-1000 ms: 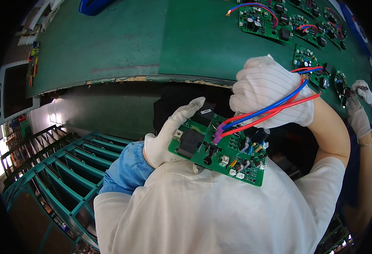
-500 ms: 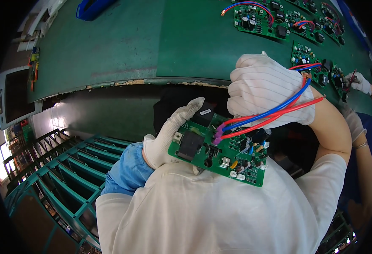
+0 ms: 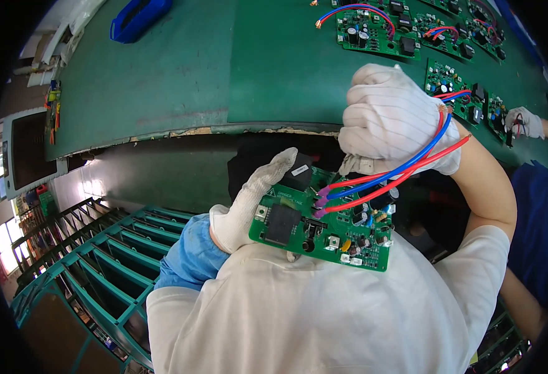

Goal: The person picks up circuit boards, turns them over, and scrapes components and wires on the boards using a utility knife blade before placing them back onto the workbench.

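Note:
A green circuit board (image 3: 314, 246) is tilted in front of my chest, its component side in view. My left hand (image 3: 252, 199), in a white knitted glove, is closed on the board's left end, the thumb along its far edge. Red and blue wires (image 3: 380, 179) rise from purple-sleeved terminals on the board and run right, across my right wrist. Just beyond the board's far edge, my right hand (image 3: 380, 118), in a striped white glove, is curled into a fist. What its fingers hold, if anything, is hidden; a greyish patch shows beneath them.
More wired circuit boards (image 3: 380, 34) lie on the green bench (image 3: 162, 81), at the far right. A blue tray (image 3: 140, 19) sits at the far left. A co-worker's gloved hand (image 3: 526, 123) works on a board at the right. Teal metal racks (image 3: 115, 262) stand at lower left.
My right hand has moved slightly away from me, and the wires have shifted with it. The board stays in my left hand. The co-worker's nearer arm has drawn back.

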`<state>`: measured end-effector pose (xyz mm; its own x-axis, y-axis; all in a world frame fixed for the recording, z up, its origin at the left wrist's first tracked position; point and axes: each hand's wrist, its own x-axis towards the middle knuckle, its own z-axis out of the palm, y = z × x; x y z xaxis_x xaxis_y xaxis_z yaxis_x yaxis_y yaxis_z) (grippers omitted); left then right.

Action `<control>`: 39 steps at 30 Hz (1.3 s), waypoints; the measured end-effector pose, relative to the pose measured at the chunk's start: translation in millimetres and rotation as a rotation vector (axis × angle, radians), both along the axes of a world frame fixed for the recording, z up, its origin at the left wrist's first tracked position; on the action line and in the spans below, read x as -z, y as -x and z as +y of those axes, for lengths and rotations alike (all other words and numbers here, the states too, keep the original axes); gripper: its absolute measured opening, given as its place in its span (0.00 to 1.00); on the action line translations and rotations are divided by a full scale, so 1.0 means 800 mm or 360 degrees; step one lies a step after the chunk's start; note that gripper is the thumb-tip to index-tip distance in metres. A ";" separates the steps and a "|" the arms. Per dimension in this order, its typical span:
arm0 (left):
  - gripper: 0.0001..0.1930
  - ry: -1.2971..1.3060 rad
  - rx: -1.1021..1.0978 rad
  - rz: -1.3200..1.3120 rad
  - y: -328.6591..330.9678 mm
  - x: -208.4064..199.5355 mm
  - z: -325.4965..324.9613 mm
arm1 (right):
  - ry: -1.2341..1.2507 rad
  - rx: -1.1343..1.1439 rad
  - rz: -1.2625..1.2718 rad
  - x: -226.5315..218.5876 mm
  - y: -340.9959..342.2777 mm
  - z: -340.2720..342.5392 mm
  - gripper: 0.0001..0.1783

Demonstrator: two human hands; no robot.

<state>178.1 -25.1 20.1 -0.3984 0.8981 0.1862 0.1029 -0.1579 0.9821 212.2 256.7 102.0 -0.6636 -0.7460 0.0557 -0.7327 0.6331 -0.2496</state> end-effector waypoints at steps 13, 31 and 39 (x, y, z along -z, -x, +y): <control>0.36 0.0405 0.0085 -0.2236 0.025 -0.008 0.018 | 0.0290 0.0120 0.0376 0.000 -0.002 0.003 0.06; 0.30 0.0810 -0.0424 -0.1803 0.016 -0.044 0.031 | 0.0459 0.0012 0.0288 0.010 0.016 0.014 0.11; 0.24 0.0194 -0.0552 0.0696 0.041 -0.053 0.000 | 0.0316 0.1231 0.0007 0.061 0.010 0.049 0.19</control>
<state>145.5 -24.9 62.8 -0.5829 0.7539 0.3031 0.5295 0.0695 0.8454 204.1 295.5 53.6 -0.9885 -0.0499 0.1431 -0.1049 0.9065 -0.4090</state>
